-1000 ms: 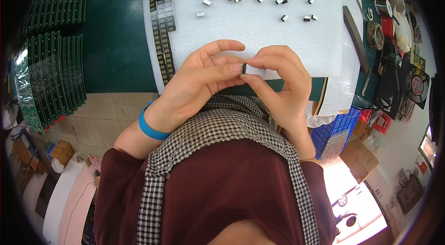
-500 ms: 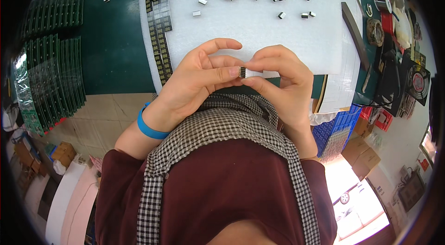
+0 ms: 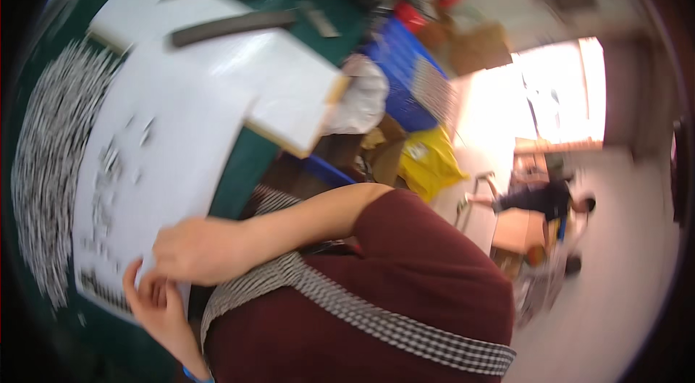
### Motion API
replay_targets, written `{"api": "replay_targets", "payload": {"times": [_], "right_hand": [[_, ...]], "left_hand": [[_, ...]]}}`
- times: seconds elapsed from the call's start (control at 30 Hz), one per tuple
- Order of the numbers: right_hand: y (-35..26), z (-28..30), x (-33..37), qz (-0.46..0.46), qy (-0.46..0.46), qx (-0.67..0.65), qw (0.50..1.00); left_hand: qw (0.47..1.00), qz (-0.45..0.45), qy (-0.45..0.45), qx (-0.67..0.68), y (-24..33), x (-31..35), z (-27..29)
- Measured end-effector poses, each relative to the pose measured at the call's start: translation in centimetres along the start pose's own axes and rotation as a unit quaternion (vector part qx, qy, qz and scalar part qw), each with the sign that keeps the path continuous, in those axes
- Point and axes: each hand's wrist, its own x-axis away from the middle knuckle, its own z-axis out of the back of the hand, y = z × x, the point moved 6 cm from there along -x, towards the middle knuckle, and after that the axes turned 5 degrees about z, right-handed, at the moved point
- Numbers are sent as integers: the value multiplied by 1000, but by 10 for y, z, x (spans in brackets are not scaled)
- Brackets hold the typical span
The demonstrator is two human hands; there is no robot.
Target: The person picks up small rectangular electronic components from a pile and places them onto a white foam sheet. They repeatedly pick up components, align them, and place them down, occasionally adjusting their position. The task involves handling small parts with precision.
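Both hands meet over the near edge of a white foam sheet (image 3: 181,144), at the lower left of the blurred view. My left hand (image 3: 158,303), with a blue band at the wrist, has its thumb and some fingers curled inward and one finger raised. My right hand (image 3: 199,251) is closed, its fingertips bent down to the left fingertips. Anything between them is hidden by the right hand and by blur. Small black-and-white pinned blocks (image 3: 110,160) lie scattered on the foam, and dark panels with digit patterns (image 3: 101,287) lie along its edge.
Beyond the foam, many similar blocks (image 3: 54,173) cover the green table. A dark grey bar (image 3: 232,27) lies across white board (image 3: 289,86). Beside the table are a blue crate (image 3: 394,72) and a yellow bag (image 3: 431,158). Another person (image 3: 539,200) is farther off.
The view has swung to the right, bringing the room and another person into sight. The small pinned block seen between both hands' fingertips is now hidden. The hands remain together.
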Motion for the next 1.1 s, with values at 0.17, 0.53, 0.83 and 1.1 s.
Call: {"api": "replay_targets", "payload": {"times": [0.17,0.53,0.83,1.1], "right_hand": [[-4,14,23,-50,43,-71,995],[25,34,55,-406,71,-470,781],[31,12,46,-437,65,-474,762],[33,13,40,-442,10,-471,763]], "left_hand": [[983,0,-181,-39,-12,-12,0],[835,-276,143,-454,71,-14,22],[839,-203,204,-461,33,14,68],[624,-285,179,-705,23,10,30]]}}
